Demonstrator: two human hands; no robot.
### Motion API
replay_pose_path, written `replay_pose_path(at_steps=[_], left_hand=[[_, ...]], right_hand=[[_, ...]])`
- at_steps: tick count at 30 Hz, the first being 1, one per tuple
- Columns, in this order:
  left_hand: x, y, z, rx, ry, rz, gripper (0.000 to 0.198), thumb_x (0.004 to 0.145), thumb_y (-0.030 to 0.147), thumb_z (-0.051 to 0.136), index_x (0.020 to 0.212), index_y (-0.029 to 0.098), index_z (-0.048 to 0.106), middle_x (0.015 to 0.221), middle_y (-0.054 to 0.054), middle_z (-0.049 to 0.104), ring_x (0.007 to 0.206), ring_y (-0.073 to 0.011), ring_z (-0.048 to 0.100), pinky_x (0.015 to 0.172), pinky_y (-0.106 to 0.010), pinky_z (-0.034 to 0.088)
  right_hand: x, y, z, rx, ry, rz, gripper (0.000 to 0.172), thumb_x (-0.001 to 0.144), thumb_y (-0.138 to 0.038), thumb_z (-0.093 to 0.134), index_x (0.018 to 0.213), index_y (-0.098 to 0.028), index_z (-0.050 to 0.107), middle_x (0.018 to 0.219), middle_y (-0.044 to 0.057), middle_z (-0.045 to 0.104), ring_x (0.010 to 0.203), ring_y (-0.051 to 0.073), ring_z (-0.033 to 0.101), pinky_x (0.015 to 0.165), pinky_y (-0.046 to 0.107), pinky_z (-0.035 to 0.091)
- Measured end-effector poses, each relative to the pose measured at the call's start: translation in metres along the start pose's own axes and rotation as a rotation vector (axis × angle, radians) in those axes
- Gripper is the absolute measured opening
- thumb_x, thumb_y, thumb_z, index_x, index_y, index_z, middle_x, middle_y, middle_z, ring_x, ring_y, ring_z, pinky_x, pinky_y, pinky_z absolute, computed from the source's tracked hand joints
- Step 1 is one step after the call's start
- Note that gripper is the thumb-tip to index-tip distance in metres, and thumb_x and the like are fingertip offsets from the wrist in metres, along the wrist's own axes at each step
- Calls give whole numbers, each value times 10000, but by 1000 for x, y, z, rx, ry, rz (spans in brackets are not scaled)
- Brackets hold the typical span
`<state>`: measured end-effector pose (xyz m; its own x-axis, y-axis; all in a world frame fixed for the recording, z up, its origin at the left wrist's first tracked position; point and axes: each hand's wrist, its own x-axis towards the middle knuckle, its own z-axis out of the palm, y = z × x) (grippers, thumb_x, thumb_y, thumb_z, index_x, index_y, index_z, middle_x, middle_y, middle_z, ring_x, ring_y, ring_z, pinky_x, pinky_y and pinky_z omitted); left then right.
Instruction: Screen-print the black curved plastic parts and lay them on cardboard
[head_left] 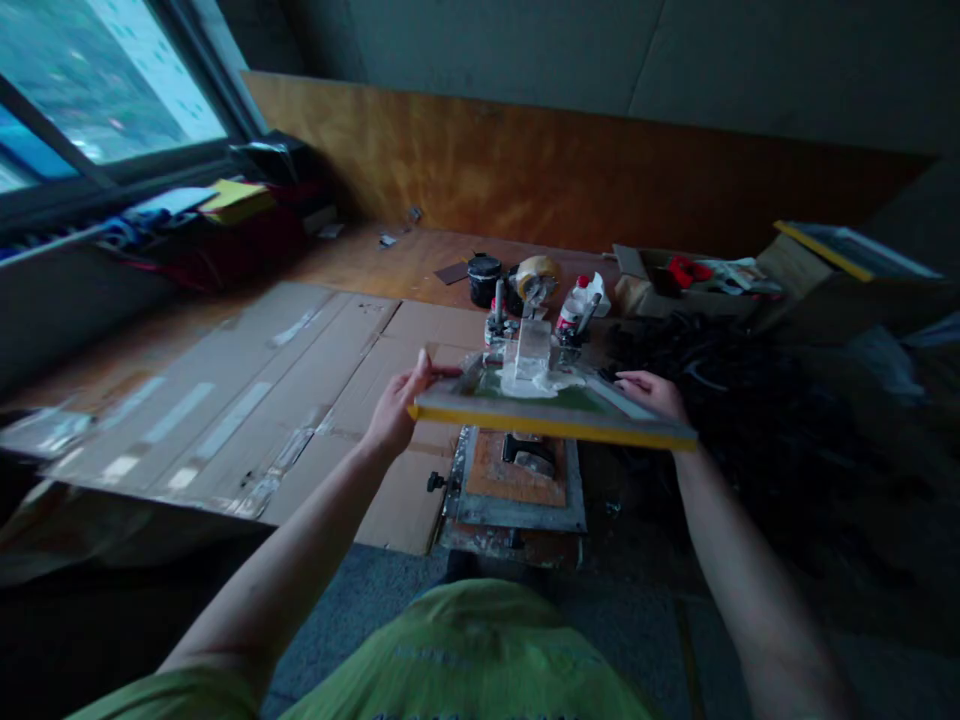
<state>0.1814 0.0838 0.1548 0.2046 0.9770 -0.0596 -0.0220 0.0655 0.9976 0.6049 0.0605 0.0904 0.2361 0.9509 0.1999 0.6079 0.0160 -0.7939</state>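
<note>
A screen-printing frame (555, 429) with a yellow front edge is tilted up over a small printing base (484, 508). My left hand (400, 405) grips its left side, with the thumb on top. On the right side, my right hand (658, 393) is closed around the frame's edge. White ink (517, 384) lies spread on the green mesh, and a pale block-like squeegee (533, 345) stands in it near the back. Under the raised frame, a black curved piece (528, 453) rests on the base's brown board (487, 482).
Behind the frame stand a black tub (484, 280), a tape roll (537, 278) and a red-capped bottle (571, 308). Flattened cardboard (330, 360) covers the table at left. At right lie a heap of black pieces (720, 400) and an open carton (637, 290).
</note>
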Motion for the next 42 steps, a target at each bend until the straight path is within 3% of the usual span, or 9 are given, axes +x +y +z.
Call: replay_pose_path(at_steps=[4,8,10,13,18,26,31,37,42], left_hand=[[-45,-63,-8,58,-111,-267,618,735,670,662,1033,132,724,742,-31,662,601,-126,567,534,-220,417],[-64,-134,-3,134,-57,-238,846,738,631,665,1411,139,519,693,24,584,631,-131,532,571,-226,400],[-64,-160,-2,205,-32,-217,850,781,603,619,1469,135,445,643,51,522,588,-119,480,549,-222,368],[-60,-183,-3,287,-19,-219,764,814,562,577,1446,147,468,650,41,538,582,-127,489,540,-227,365],[-57,-190,-6,370,-11,-227,656,814,530,571,1362,170,540,677,22,586,602,-144,543,557,-235,397],[-52,-198,-8,389,-55,-214,663,832,525,548,1378,150,515,671,32,552,594,-138,510,558,-235,366],[-52,-201,-10,389,-51,-206,682,829,543,552,1383,148,511,679,32,549,607,-138,506,566,-236,359],[-55,-197,-7,397,-47,-207,696,825,566,542,1379,144,525,692,21,587,601,-144,521,563,-243,359],[-54,-199,-7,373,-29,-217,705,825,565,543,1378,128,525,678,19,575,606,-148,524,574,-244,371]], right_hand=[[-11,-49,29,-67,-6,-121,350,874,-348,590,1165,-182,689,1101,103,728,910,212,695,844,381,567],[-15,-86,82,-372,-85,-355,608,809,-259,714,1387,-209,535,1429,122,533,1274,270,525,1078,447,440],[-17,-96,106,-526,-166,-396,635,787,-244,751,1379,-176,532,1399,142,543,1283,290,500,1083,447,422],[-22,-102,129,-680,-294,-377,453,803,-238,744,1226,-141,616,1208,141,646,1159,282,570,980,387,472],[-31,-102,131,-768,-516,-262,201,862,-299,683,1029,-189,666,1067,90,716,996,232,655,814,288,486],[-48,-80,140,-827,-368,-170,175,919,-262,586,1039,-148,642,1035,137,714,1028,250,629,820,300,457],[-71,-77,154,-761,-437,-338,148,915,-116,505,964,-147,641,993,121,692,1005,236,596,793,305,437],[-103,-74,128,-685,-624,-675,195,909,-77,491,914,-170,662,917,81,692,947,205,585,709,286,421],[-85,-72,125,-645,-532,-621,43,875,-164,617,862,-188,650,878,60,678,910,211,585,698,291,417]])
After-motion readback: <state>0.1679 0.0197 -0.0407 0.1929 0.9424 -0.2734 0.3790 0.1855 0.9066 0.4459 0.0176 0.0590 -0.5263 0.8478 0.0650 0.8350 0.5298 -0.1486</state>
